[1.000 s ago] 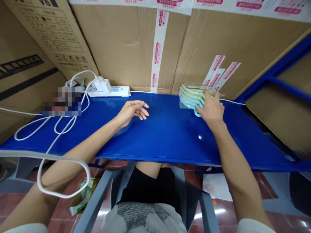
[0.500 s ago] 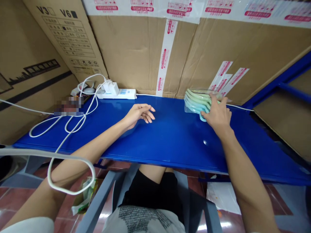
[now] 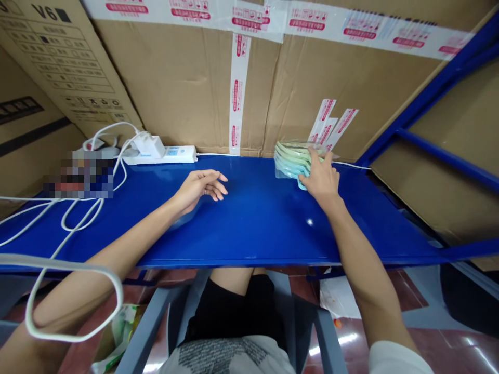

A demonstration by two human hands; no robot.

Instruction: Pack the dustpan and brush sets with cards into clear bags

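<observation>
A pack of plastic hangers [image 3: 288, 160], pale green to light blue in a clear wrapper, lies at the back of the blue table against the cardboard. My right hand [image 3: 322, 179] grips its right end, thumb on the near side and fingers over the top. That end is partly hidden under the hand. My left hand [image 3: 201, 190] hovers over the middle of the table, left of the pack, with loosely bent, parted fingers and nothing in them.
A white power strip [image 3: 179, 154] with a plugged-in adapter stands at the back left. A white cable [image 3: 74, 338] loops in front of my left forearm. Cardboard [image 3: 187, 88] walls the back of the blue table [image 3: 249, 228]. A blue metal frame [image 3: 448, 156] borders the right.
The view has turned right, so everything sits further left in the picture. My right hand stays on the hangers, and my left hand keeps nearly the same pose.
</observation>
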